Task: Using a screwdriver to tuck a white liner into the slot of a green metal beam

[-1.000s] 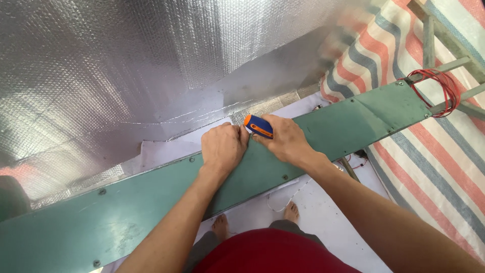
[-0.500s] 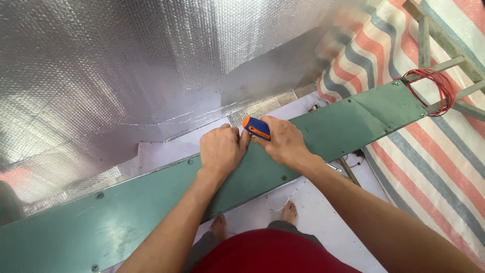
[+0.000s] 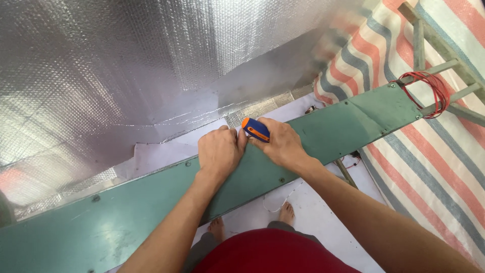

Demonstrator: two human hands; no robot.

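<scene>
Cutting in hand: right hand (image 3: 283,144) fingers grip the blue-orange knife (image 3: 255,130), left hand (image 3: 218,151) pressed flat, fingers curled, on the green board (image 3: 126,222); next likely needs steady pressure.

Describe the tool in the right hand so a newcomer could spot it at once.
Find the long green board crossing the picture below the silver foil sheet. At the middle of its far edge two hands meet; the right hand grips a stubby cutter. It is the only blue and orange thing there.
</scene>
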